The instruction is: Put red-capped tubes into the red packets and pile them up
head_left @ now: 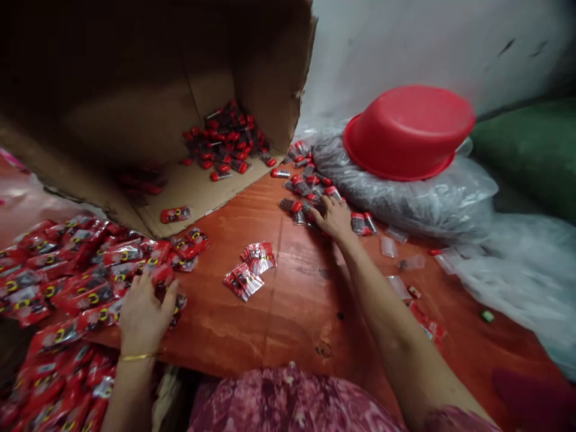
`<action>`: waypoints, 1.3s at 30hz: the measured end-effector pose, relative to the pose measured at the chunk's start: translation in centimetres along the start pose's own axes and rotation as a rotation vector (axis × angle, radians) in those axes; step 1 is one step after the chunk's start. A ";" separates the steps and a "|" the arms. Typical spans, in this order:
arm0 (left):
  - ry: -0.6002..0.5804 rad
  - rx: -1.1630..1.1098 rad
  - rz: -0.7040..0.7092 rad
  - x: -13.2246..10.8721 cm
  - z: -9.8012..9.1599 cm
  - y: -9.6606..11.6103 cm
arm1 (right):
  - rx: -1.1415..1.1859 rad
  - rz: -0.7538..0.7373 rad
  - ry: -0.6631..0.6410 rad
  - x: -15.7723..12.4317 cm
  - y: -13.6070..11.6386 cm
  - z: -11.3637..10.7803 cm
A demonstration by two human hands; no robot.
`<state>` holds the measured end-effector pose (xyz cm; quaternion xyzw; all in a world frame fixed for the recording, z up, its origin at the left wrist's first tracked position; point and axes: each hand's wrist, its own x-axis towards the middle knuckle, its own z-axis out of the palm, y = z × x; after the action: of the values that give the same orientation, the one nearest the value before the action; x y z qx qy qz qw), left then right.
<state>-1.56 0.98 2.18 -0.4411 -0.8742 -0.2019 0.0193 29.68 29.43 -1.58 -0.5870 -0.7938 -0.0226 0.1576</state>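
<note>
My left hand (143, 315) rests palm down on a heap of red printed packets (67, 276) at the left edge of the red-brown wooden table (288, 300); its fingers lie curled over one packet. My right hand (333, 219) reaches far forward into a scatter of small red-capped clear items (306, 186) near the box mouth, fingers bent down onto them. Whether it holds one is hidden. Two small stacks of red packets (251, 270) lie between my hands.
A big cardboard box (252, 78) lies on its side at the back left, more red-capped items (225, 144) inside. A red plastic basin (407, 132) sits upturned on a filled clear plastic bag (418, 198). Empty clear sachets (398, 255) lie at right. A green bundle (531, 150) sits far right.
</note>
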 end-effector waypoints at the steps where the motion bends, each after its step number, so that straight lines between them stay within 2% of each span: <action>1: 0.018 0.018 -0.025 -0.1 0.1 -0.1 | 0.017 -0.081 -0.007 -1.0 -0.1 0.0; 3: 0.105 0.036 -0.110 -0.2 0.1 -0.2 | 0.047 -0.239 -0.023 -3.0 -0.3 -0.2; 5: 0.253 0.044 -0.140 -0.3 -0.2 0.1 | 0.052 -0.349 -0.028 -4.9 -0.2 -0.6; 6: 0.321 0.045 -0.123 -0.3 -0.3 0.5 | 0.045 -0.385 -0.027 -5.6 -0.1 -0.8; 8: 0.351 0.010 0.000 -0.2 0.1 2.1 | 0.026 -0.435 -0.011 -6.9 0.0 -1.3; 9: 0.311 -0.022 0.107 -0.2 0.6 3.2 | 0.017 -0.455 0.007 -7.4 0.0 -1.4; 10: 0.201 -0.077 0.255 -0.1 1.4 4.6 | 0.014 -0.469 0.030 -7.8 -0.1 -1.6; 12: 0.039 -0.143 0.435 0.1 3.4 7.7 | 0.021 -0.471 0.087 -8.6 -0.2 -1.9; 15: -0.204 -0.100 0.561 0.7 6.6 11.7 | 0.051 -0.427 0.150 -9.9 -0.4 -2.2; 17: -0.326 -0.055 0.577 1.1 8.1 12.9 | 0.076 -0.396 0.184 -10.9 -0.4 -2.4; 20: -0.352 -0.007 0.606 1.1 9.1 12.9 | 0.129 -0.341 0.246 -12.5 -0.5 -2.8; 22: -0.313 -0.002 0.610 0.8 9.1 12.5 | 0.180 -0.305 0.283 -13.5 -1.1 -3.2; 25: -0.235 -0.019 0.543 0.3 8.7 12.2 | 0.315 -0.305 0.302 -14.6 -3.5 -3.8; 28: -0.190 -0.025 0.502 0.2 8.3 12.3 | 0.506 -0.280 0.235 -14.9 -6.7 -3.9; 32: -0.264 0.010 0.525 0.4 8.1 12.5 | 0.602 -0.220 0.108 -14.3 -9.6 -3.1; 34: -0.291 0.026 0.538 0.4 8.2 12.5 | 0.604 -0.219 0.070 -14.1 -9.9 -2.7; 39: -0.275 0.023 0.530 0.5 8.4 12.6 | 0.615 -0.205 0.022 -14.5 -9.1 -2.4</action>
<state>9.17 11.10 -1.24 -0.6768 -0.7253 -0.1183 -0.0422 25.46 12.68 -2.00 -0.4286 -0.8167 0.1960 0.3331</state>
